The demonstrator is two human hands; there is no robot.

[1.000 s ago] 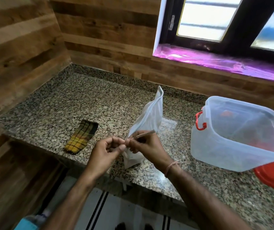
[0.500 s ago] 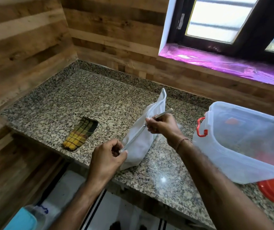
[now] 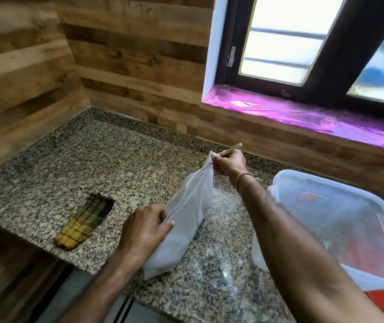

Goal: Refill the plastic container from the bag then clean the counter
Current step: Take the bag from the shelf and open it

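The translucent rectangular plastic container (image 3: 361, 229) stood at the right edge of the speckled granite worktop (image 3: 128, 164), cut off by the frame. Its contents showed only as blurred reddish shapes. The white translucent plastic bag (image 3: 186, 217) lay tilted near the front edge, its contents indistinct. The left hand (image 3: 144, 227) pinched the bag's near top edge. The right hand (image 3: 229, 163) gripped the far top corner and a thin pale strip (image 3: 231, 147). A yellow checked cloth (image 3: 84, 223) lay at the front left.
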